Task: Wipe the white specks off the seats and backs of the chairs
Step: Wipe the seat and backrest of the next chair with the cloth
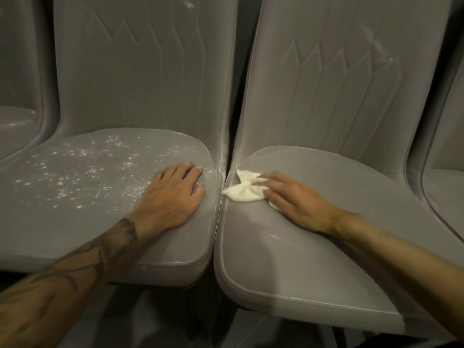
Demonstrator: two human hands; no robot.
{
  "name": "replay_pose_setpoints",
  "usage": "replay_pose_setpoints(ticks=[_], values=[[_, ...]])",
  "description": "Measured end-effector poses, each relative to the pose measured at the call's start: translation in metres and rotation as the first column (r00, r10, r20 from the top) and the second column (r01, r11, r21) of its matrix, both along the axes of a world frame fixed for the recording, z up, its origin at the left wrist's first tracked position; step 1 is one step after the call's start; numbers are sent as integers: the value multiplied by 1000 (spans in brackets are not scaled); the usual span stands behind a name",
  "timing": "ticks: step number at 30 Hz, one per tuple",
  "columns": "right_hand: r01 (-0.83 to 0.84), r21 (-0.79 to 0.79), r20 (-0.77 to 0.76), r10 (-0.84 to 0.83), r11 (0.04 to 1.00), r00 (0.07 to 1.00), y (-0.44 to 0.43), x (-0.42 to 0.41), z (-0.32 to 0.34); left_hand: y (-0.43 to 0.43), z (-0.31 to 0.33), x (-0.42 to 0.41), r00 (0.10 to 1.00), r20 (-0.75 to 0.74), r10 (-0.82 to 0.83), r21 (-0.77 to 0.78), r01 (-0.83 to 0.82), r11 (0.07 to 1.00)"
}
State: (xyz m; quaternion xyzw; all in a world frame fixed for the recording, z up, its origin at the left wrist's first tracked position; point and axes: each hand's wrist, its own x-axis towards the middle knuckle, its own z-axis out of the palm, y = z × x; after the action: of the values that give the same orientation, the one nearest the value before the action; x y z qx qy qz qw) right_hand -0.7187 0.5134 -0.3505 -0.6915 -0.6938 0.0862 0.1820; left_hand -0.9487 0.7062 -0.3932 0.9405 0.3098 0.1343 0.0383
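Note:
Two grey chairs stand side by side. The left chair's seat point(75, 222) carries many white specks point(82, 172) across its middle and back. My left hand point(173, 194) lies flat on that seat near its right edge, fingers straight. The right chair's seat point(313, 259) looks mostly free of specks. On it, my right hand point(293, 197) presses a crumpled white cloth point(244, 188) down with straight fingers, close to the seat's left edge. Faint white marks show high on the left backrest point(140, 71) and on the right backrest point(351, 84).
A third grey chair at the far left has specks on its seat point(15, 124). Another chair's edge point(447, 192) shows at the far right. A narrow dark gap point(227, 156) separates the two middle chairs. Dark floor lies below the seat fronts.

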Motion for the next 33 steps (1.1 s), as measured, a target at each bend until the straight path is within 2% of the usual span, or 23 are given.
replay_pose_setpoints(ticks=[2, 7, 13, 17, 20, 24, 26, 29, 31, 33], values=[[78, 5, -9, -78, 997, 997, 9, -4, 0, 1, 0, 0, 1000, -6, 2, 4, -2, 1000], [-146, -15, -15, 146, 989, 989, -16, -17, -6, 2, 0, 0, 1000, -14, 4, -7, -4, 1000], [48, -13, -35, -49, 999, 998, -2, 2, 9, 1, 0, 1, 1000, -14, 11, -22, -11, 1000], [-135, 48, -7, 136, 990, 991, -15, -42, -2, 3, 0, 2, 1000, -21, 10, -24, -11, 1000], [-220, 23, 14, 220, 975, 975, -37, -40, -1, 4, -1, 2, 1000, -12, 11, -43, -12, 999], [42, -3, -21, -42, 999, 999, -34, -2, 8, 4, -3, 3, 1000, 11, 11, -34, -11, 999], [104, 11, -13, -104, 995, 995, -30, -11, 7, 5, -4, 3, 1000, 8, 14, -36, -14, 999], [-69, 112, 12, 68, 991, 998, -39, -52, -4, 8, -4, 3, 1000, -1, 21, -53, -21, 998], [-165, 109, -12, 167, 980, 986, -48, -62, -6, 7, -4, 3, 1000, -6, 23, -59, -24, 998], [-137, 58, 0, 138, 989, 990, -55, -45, -2, 5, -2, 3, 1000, -4, 26, -71, -26, 997]])
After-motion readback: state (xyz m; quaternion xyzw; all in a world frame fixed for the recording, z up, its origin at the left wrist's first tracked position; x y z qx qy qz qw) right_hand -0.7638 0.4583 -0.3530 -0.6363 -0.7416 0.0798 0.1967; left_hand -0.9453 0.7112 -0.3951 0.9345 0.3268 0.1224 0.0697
